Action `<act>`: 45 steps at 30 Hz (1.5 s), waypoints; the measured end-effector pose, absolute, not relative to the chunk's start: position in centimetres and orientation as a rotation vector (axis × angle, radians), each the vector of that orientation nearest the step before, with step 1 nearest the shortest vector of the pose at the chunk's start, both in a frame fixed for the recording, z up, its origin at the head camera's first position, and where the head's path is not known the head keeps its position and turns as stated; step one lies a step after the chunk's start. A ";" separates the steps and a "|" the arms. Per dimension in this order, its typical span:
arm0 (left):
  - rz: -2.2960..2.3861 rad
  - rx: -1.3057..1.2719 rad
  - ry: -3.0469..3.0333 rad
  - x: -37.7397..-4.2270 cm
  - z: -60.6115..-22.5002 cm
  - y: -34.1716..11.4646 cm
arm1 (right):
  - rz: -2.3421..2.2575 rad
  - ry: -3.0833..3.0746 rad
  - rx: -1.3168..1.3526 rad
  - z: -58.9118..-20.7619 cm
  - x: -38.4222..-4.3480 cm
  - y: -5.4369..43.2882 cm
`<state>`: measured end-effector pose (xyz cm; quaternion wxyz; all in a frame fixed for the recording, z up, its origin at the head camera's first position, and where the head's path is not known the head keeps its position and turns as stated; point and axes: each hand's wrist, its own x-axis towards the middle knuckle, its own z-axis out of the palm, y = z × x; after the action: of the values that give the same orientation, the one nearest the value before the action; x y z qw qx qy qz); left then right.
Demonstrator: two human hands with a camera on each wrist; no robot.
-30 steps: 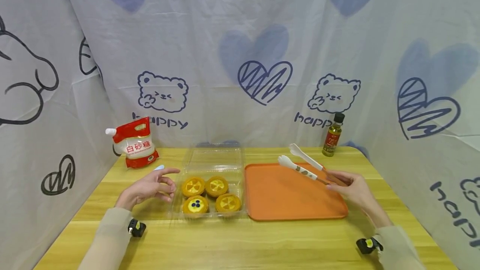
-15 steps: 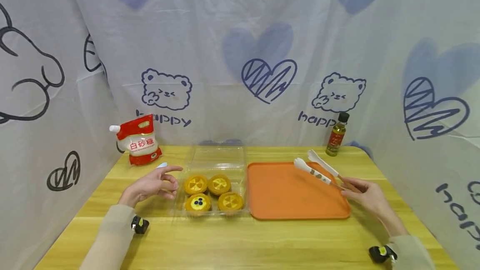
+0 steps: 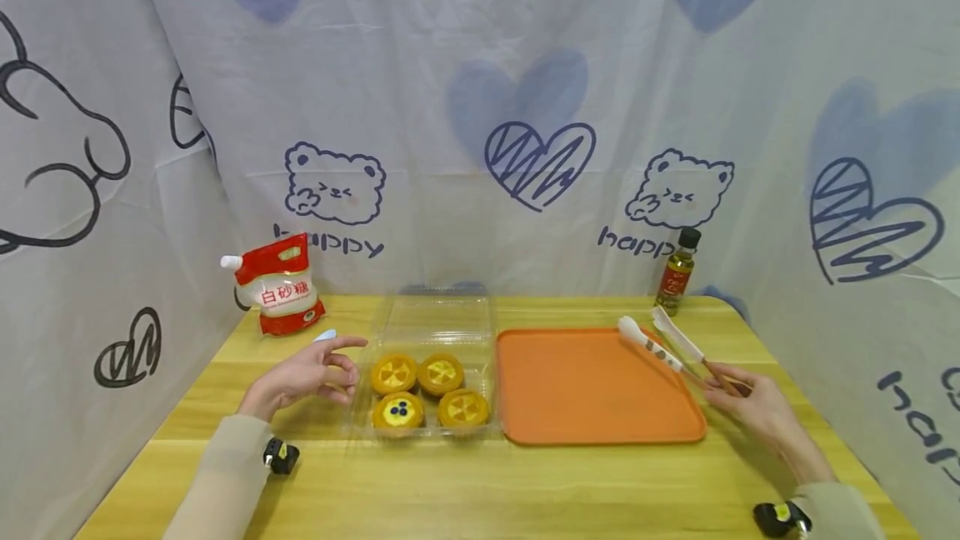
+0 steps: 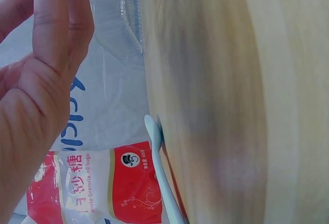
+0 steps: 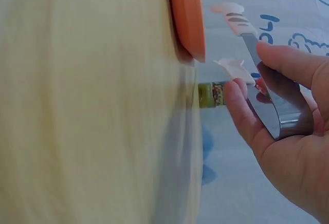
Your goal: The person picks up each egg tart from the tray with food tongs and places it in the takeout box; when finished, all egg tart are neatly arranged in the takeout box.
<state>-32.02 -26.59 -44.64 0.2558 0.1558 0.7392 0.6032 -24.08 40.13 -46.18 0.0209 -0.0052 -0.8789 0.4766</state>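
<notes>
My right hand (image 3: 772, 415) holds a pair of tongs (image 3: 663, 354) by the bent metal end, thumb on one arm and fingers on the other. The white tips are spread apart with nothing between them, above the right part of an orange tray (image 3: 592, 390). My left hand (image 3: 307, 373) hovers with loosely bent fingers and nothing in them, at the left side of a clear plastic box (image 3: 438, 319) with its lid up. Whether a fingertip touches the box I cannot tell. Several tarts sit inside, one a blueberry tart (image 3: 398, 413).
A red and white sugar bag (image 3: 285, 294) stands at the back left. By it lies a pale blue spoon (image 4: 161, 172), mostly hidden behind my left hand in the head view. An oil bottle (image 3: 677, 273) stands at the back right. Printed cloth (image 3: 450, 40) surrounds the wooden table.
My right hand has carried the tongs rightward, from over the tray's middle towards its right edge. My left hand has stayed by the box. The head view has shifted slightly.
</notes>
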 end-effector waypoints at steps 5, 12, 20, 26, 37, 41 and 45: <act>1.635 0.435 2.003 -32.0 -44.6 -26.6 | 1.452 -2.748 -0.043 -45.9 -23.8 40.9; 1.629 0.422 2.004 -32.1 -44.5 -26.6 | 1.383 -2.806 -0.045 -45.9 -23.6 42.3; 1.628 0.410 2.007 -32.2 -44.6 -26.6 | 1.462 -2.805 -0.099 -46.3 -23.9 43.6; 1.630 0.405 2.003 -32.2 -44.8 -26.5 | 1.538 -2.785 -0.164 -46.4 -24.0 44.2; 1.635 0.410 1.999 -32.2 -44.7 -26.4 | 1.538 -2.735 -0.196 -46.7 -23.8 45.3; 1.633 0.411 2.001 -32.2 -44.7 -26.4 | 1.571 -2.720 -0.211 -46.9 -23.9 45.6; 1.630 0.415 1.999 -32.2 -44.7 -26.5 | 1.550 -2.738 -0.211 -46.9 -23.9 45.7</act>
<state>-32.18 -26.45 -44.73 0.2613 0.1533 0.7386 0.6022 -23.93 45.72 -46.92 -0.0056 -0.0670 -0.8683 0.4915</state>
